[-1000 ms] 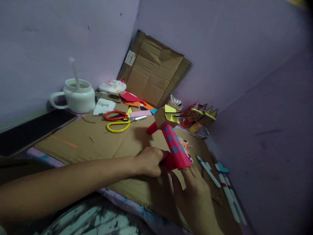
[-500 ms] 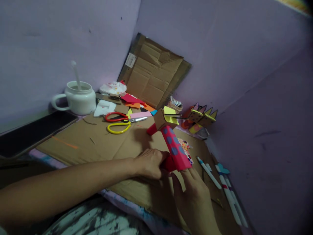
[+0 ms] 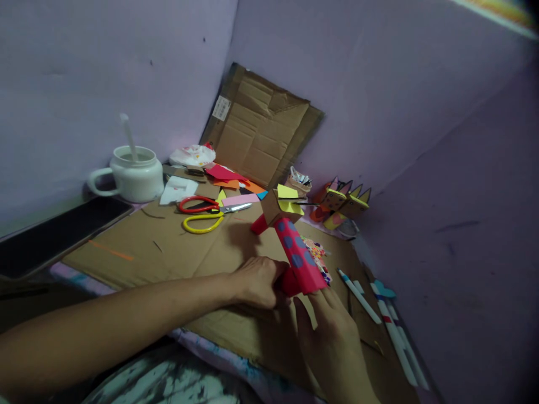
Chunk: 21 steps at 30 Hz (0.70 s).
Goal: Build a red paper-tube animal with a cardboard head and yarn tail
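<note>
A red paper figure (image 3: 297, 255) with blue-grey dots stands tilted over the cardboard mat. Its top is a brown cardboard piece (image 3: 273, 209) with folded yellow paper (image 3: 288, 197) and thin dark strips sticking out. My left hand (image 3: 259, 282) is closed, its fingers curled against a red paper part low on the figure's left side. At the figure's lower end is my right hand (image 3: 330, 331), supporting it, with fingertips hidden in or behind the red paper and the thumb held apart. Scissors (image 3: 210, 215) with one red and one yellow handle lie behind.
A white mug (image 3: 137, 174) with a stick in it stands at left beside a dark flat panel (image 3: 63, 230). Paper scraps (image 3: 225, 174) lie at the back. Markers (image 3: 357, 294) line the right side, near finished-looking paper figures (image 3: 343, 202). Cardboard (image 3: 261, 118) leans on the wall.
The view has shifted slightly, so most things sit a little lower and to the left. Both hands keep the same hold on the paper figure.
</note>
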### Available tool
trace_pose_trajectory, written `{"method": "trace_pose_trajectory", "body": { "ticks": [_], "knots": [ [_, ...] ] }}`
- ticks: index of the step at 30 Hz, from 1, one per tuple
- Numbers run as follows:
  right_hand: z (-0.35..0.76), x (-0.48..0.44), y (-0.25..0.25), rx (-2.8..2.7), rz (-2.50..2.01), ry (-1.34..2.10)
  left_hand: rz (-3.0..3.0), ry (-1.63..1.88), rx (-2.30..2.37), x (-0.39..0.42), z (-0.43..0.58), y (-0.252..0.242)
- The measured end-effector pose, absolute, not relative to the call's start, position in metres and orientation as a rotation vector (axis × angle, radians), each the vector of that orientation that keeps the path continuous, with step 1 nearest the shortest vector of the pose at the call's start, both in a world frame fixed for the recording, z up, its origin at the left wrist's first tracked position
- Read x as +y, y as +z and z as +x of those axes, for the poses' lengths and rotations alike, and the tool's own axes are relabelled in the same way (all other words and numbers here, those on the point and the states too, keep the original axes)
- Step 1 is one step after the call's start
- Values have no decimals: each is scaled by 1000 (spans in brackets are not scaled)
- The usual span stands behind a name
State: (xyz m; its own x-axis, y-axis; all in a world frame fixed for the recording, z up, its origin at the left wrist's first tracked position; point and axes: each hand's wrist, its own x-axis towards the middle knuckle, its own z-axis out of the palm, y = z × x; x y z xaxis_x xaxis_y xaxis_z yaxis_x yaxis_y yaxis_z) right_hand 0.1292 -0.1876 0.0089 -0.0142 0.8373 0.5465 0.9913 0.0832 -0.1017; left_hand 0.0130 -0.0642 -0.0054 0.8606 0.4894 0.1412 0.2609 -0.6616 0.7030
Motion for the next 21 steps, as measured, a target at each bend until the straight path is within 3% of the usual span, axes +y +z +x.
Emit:
{"method": "trace_pose_trajectory", "body": {
  "ticks": [21],
  "knots": [
    [128, -187, 8, -1877, -1792, -400, 2327, 385, 565, -65, 12, -2]
  ]
}}
